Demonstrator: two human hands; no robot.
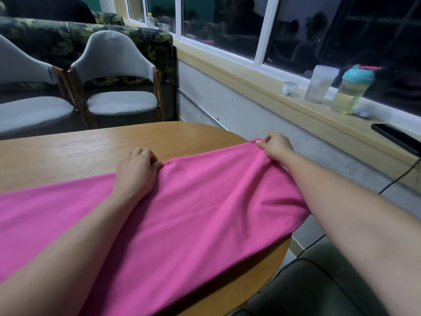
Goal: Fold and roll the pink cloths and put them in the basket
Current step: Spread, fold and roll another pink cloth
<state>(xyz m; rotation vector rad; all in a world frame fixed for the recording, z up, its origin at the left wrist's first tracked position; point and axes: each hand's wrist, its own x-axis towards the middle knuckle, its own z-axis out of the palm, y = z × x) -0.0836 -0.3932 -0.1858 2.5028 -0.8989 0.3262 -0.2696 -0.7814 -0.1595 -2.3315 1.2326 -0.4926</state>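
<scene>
A: Where is the pink cloth (193, 213)?

B: Spread across the wooden table (79, 147), filling the lower left and middle of the frame; its right end droops over the table's rounded edge at the right; no basket shows anywhere in view.

A: And the hands?

B: Both are on the cloth's far hem; the left hand (136, 166), at the middle of the frame, has its fingers curled down over the hem and grips it; the right hand (276, 144), right of centre and a little higher, pinches the far corner between thumb and fingers, and the fabric bunches under it.

A: How will it handle?

B: Light and limp, I judge; it looks thin with no stiffness, so it should sag wherever it is unsupported; the overhanging end may drag the rest sideways; the smooth tabletop probably lets it slide.

A: Where to take hold?

B: At the corners and along the hem, as now; two well-spaced grips should hold the edge straight for a fold; grabbing the middle would likely crumple it; for rolling, I would start from a short end with flat palms.
</scene>
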